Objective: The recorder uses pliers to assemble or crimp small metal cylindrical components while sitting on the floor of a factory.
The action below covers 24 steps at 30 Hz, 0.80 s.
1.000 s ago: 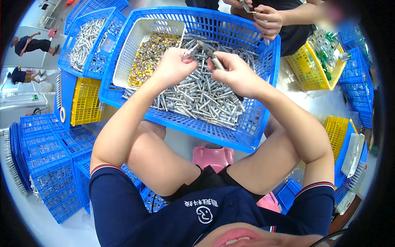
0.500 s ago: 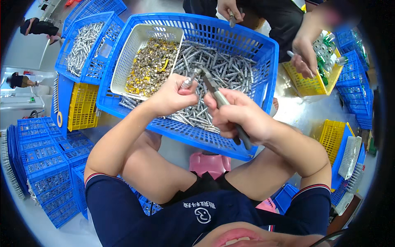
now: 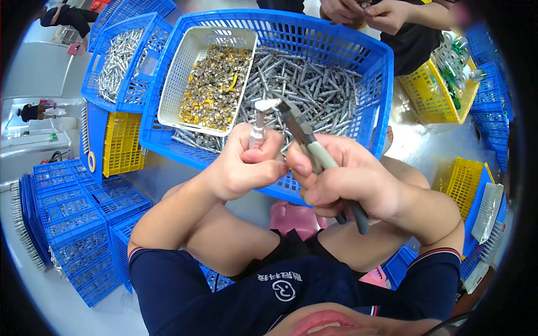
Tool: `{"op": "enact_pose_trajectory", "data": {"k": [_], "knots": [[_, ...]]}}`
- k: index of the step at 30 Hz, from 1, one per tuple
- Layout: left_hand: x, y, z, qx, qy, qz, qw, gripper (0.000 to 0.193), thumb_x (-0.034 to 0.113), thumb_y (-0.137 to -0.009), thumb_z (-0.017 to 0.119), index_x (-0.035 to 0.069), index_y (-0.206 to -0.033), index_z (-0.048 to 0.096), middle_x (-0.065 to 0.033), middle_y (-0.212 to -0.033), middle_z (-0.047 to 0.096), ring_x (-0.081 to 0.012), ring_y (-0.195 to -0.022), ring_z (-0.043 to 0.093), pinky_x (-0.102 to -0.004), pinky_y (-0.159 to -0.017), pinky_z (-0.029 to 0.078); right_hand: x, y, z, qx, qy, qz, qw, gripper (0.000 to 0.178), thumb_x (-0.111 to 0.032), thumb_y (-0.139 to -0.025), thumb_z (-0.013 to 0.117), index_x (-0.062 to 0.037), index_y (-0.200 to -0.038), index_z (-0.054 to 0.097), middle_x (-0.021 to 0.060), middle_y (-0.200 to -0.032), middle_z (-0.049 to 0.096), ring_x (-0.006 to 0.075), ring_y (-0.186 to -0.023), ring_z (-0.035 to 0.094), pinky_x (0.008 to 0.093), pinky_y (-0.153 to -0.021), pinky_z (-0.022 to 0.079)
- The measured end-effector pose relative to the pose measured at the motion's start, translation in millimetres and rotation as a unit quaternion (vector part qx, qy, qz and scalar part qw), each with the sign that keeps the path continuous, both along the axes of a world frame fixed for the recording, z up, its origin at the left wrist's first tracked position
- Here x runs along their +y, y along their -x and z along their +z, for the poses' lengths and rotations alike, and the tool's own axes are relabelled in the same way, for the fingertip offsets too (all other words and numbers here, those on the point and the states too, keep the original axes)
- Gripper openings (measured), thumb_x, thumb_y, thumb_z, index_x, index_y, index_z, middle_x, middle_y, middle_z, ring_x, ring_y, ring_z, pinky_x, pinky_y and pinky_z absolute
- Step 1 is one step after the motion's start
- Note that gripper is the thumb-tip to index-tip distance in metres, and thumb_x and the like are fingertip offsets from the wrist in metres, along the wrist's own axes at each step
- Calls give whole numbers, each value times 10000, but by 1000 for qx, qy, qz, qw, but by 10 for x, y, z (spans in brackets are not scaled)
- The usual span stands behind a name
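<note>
My left hand (image 3: 246, 162) is closed round a small silver metal cylinder (image 3: 257, 134), held upright with its top sticking out above the fist. My right hand (image 3: 350, 179) grips a pair of pliers (image 3: 305, 134) with grey-and-black handles. The pliers' jaws meet a pale, shiny piece at the top of the cylinder; whether they bite on it I cannot tell. Both hands are over the near side of a large blue basket (image 3: 185, 159) holding many grey metal cylinders (image 3: 308, 89). Inside its left part sits a white basket (image 3: 168, 95) of small metal and yellow bits (image 3: 216, 84).
Across the basket, another person's hands (image 3: 375, 14) work close together. A yellow crate (image 3: 417, 98) with green and white parts stands at right. Blue crates (image 3: 78, 224) are stacked at left, below a blue basket of silver parts (image 3: 120, 61). A pink stool (image 3: 297, 218) is between my knees.
My hands, the cylinder and the pliers have come nearer to me, and the cylinder now stands more upright. The other person's hands have come together at the top.
</note>
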<state>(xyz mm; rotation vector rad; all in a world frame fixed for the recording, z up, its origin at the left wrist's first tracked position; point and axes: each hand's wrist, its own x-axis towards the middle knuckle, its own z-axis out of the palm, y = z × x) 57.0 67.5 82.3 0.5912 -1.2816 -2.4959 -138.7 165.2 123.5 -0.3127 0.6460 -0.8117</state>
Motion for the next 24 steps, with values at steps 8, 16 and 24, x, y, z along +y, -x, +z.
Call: {"op": "enact_pose_trajectory", "data": {"k": [8,16,24], "knots": [[169,21,87,72,-241,-9,968,462,-100,-824,559,198,-635,262,82,-520,316,-21,-373,223,-252,-365,128,-99,168,-233,105,112,46,987,151,-31,-798,598,-62,-910,502,-59,-702,444,23,-586,388,214,-502,303],[204,126,111,76,-224,-33,971,391,-52,-852,516,183,-666,265,76,-452,248,-37,-319,145,-259,-331,88,-237,410,-426,398,367,62,838,214,-94,-745,598,-30,-946,561,-7,-621,420,94,-573,394,291,-521,351],[133,153,25,29,-236,-16,971,308,-21,-904,433,176,-722,281,90,-488,188,-34,-337,126,-249,-340,105,-492,589,-780,528,513,38,676,195,-68,-723,584,-12,-889,498,146,-595,470,344,-547,510,419,-532,392]]}}
